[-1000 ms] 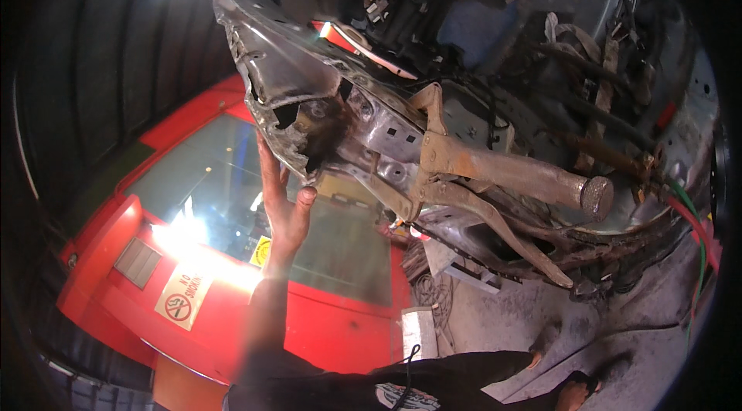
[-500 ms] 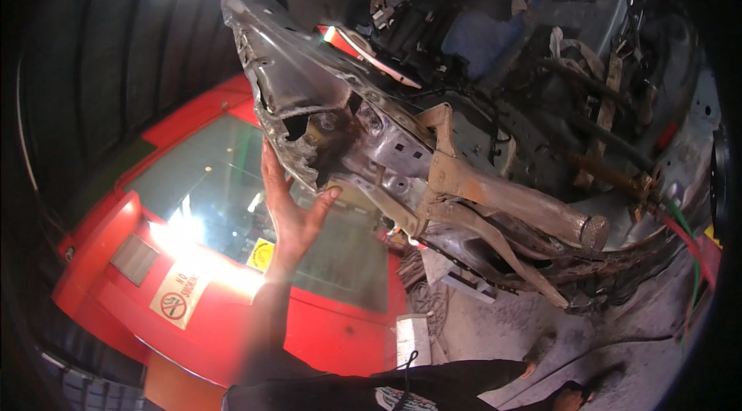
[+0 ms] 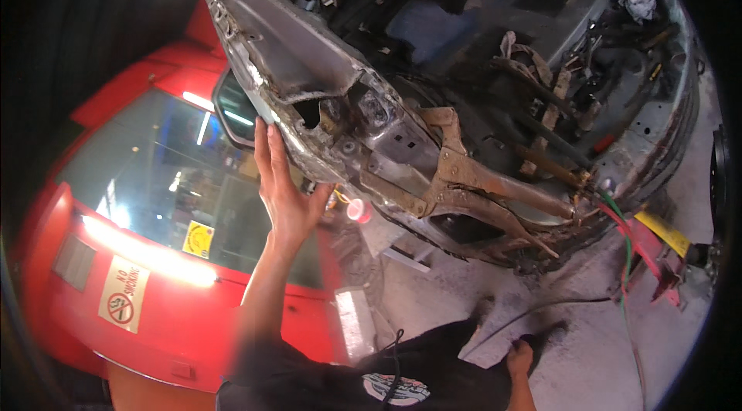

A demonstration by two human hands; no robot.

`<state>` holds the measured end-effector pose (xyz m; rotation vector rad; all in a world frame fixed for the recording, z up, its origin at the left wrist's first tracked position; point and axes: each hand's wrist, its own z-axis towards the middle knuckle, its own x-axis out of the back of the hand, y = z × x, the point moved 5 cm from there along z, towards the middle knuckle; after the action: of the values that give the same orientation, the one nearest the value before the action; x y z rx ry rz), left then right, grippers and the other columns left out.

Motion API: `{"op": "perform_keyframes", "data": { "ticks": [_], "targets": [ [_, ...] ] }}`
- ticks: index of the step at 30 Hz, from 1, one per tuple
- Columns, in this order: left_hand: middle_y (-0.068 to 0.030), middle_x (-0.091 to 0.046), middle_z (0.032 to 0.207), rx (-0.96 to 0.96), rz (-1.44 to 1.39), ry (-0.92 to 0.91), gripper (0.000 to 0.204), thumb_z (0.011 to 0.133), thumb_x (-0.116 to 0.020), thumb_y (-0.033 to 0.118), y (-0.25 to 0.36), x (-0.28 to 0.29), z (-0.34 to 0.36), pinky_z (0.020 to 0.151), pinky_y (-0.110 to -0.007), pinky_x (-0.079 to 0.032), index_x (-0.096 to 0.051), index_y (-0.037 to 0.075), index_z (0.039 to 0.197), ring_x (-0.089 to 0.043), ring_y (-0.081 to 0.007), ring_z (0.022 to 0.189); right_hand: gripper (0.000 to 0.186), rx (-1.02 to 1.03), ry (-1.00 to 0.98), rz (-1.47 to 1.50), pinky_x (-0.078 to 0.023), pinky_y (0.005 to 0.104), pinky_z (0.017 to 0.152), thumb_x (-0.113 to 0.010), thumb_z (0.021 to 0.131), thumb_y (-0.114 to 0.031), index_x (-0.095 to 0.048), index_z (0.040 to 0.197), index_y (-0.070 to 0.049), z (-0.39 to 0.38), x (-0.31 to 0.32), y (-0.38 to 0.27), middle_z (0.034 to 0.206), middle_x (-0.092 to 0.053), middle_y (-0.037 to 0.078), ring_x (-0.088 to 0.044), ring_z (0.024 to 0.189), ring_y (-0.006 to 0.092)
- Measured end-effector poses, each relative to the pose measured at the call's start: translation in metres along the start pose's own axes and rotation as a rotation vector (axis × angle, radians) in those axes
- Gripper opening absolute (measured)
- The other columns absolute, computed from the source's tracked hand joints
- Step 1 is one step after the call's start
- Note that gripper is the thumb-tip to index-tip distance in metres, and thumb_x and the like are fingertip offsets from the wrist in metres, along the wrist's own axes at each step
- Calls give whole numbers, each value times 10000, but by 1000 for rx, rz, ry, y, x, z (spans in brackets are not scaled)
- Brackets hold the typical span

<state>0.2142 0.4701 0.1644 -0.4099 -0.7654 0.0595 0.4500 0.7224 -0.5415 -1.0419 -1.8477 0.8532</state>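
Note:
My left hand (image 3: 287,198) lies against the outer edge of a bare, rusty car body shell (image 3: 309,59), beside a ragged hole in the metal. Its fingers stretch up along the edge and the thumb is spread apart. To the right of that hand, a pair of brown, rusty locking pliers (image 3: 456,171) is clamped on the shell, handles pointing right. A small pink lamp-like piece (image 3: 359,210) hangs on a yellow wire close to my thumb. My right hand (image 3: 520,353) hangs low, away from the shell; its fingers are in shadow and hard to make out.
A red vehicle (image 3: 193,318) with a large window stands close on the left. Tools and scraps lie inside the shell, with crumpled white paper (image 3: 640,3) at the far right. Red and green hoses (image 3: 626,256) run down to the concrete floor (image 3: 572,365) near a red and yellow stand (image 3: 657,245).
The view has shifted, so the red vehicle sits further left and more floor shows. My left hand stays on the shell's edge. More of my right forearm has come into view.

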Motion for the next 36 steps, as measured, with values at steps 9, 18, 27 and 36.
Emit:
{"op": "perform_keyframes", "data": {
  "ticks": [9, 18, 27, 36],
  "targets": [
    [-294, -225, 1630, 187, -184, -33, 1079, 714, -822, 119, 2, 2, 0, 1145, -488, -388, -228, 95, 1615, -356, -490, 1452, 221, 468, -156, 263, -541, 417, 864, -645, 852, -117, -733, 1014, 4, -12, 134, -288, 1024, -732, 201, -698, 954, 384],
    [-292, -115, 1661, 138, -333, 68, 1077, 699, -814, 70, -9, -16, -18, 1202, -538, -266, -240, 81, 1611, -169, -492, 1526, 256, 1033, -34, 97, -559, 419, 831, -685, 761, -35, -711, 1015, -13, -66, 228, -481, 961, -726, 145, -704, 902, 330],
    [-300, -161, 1650, 122, -372, 167, 1009, 692, -839, 101, -14, -19, -22, 1215, -558, -215, -345, 69, 1571, -181, -509, 1518, 383, 1432, 219, -155, -589, 451, 797, -710, 680, -20, -696, 1061, 10, -125, 294, -626, 975, -699, 155, -700, 885, 328],
    [-256, -135, 1674, 154, -369, 94, 1040, 786, -867, 331, -18, -24, -26, 1210, -526, -248, -277, 95, 1609, -179, -456, 1536, 315, 1403, 56, -389, -565, 425, 821, -724, 759, 8, -680, 1070, 25, -37, 340, -687, 1124, -657, 159, -653, 1013, 378]
  ]
}}
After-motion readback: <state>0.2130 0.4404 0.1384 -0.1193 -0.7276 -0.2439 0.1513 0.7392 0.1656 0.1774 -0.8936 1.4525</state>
